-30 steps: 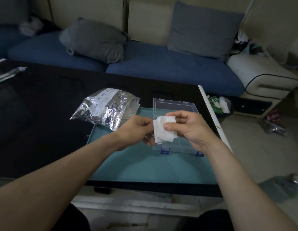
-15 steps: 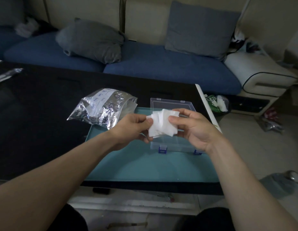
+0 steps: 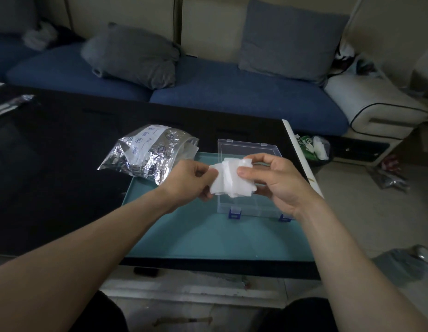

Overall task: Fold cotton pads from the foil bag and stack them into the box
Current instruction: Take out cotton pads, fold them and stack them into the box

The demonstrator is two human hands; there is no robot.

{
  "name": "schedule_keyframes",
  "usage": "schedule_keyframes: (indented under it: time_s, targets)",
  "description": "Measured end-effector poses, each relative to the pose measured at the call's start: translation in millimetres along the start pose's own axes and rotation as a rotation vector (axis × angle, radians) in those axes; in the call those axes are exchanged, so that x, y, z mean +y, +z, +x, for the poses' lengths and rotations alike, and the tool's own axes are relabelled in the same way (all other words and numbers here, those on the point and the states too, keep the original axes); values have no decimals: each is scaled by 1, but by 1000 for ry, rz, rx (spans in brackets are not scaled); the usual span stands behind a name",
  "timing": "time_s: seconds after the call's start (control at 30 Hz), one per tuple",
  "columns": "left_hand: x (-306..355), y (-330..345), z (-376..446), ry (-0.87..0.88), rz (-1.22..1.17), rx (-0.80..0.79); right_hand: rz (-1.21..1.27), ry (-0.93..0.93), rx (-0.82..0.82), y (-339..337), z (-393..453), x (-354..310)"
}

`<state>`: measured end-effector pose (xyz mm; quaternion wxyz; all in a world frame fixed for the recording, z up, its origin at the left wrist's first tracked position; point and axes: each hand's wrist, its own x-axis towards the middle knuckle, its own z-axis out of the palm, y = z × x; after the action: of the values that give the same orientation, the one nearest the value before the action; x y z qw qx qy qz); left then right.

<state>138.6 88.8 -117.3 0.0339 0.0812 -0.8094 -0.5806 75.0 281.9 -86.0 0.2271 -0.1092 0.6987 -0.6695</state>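
A small bunch of white cotton pads [image 3: 229, 179] is held in the air above the clear plastic box [image 3: 246, 147]. My left hand [image 3: 186, 182] pinches the pads' left edge. My right hand [image 3: 277, 180] grips their right side, thumb on top. The box has blue latches and stands open on the teal mat [image 3: 208, 236]; my hands and the pads hide most of its inside. The crumpled silver foil bag [image 3: 148, 152] lies to the left, its open mouth facing the box.
The mat lies on a black table [image 3: 52, 176] whose right edge runs just past the box. A blue sofa [image 3: 232, 92] with grey cushions stands behind. A small bin [image 3: 313, 149] and clutter sit on the floor to the right.
The pads went from a neat upright stack to a spread, partly unfolded bunch. Both hands have drawn slightly apart, with the left pulling the pads' left edge outward.
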Motion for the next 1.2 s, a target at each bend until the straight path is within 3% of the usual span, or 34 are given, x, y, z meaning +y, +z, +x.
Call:
schedule_keyframes:
  time_s: [0.1, 0.3, 0.47, 0.57, 0.63, 0.7, 0.8, 0.9, 1.03, 1.2]
  targets:
    - [3, 4, -1, 26, -31, -45, -133, -22, 15, 11, -1, 4]
    - [11, 6, -3, -60, -330, -175, -237, -52, 154, 18, 9, 10]
    - [3, -2, -2, -21, -203, -307, -275, 67, -33, 19, 10, 16]
    - [2, 3, 1, -77, -147, -235, -248, 70, -62, 14, 11, 17]
    - [1, 8, 5, -106, -69, -99, -227, 40, 72, 6, 18, 18]
    - [-3, 10, 10, -88, 160, 28, -254, -16, 286, -5, 32, 21]
    - [-12, 14, 16, -80, 377, 31, -434, -125, 473, -9, 52, 24]
    - [-21, 24, 19, -90, 424, -34, -627, -103, 396, 5, 63, 26]
    - [-30, 29, 22, -74, 448, -86, -907, 78, 219, 17, 76, 37]
    - [-33, 31, 23, -37, 463, -141, -978, 242, 175, 21, 86, 29]
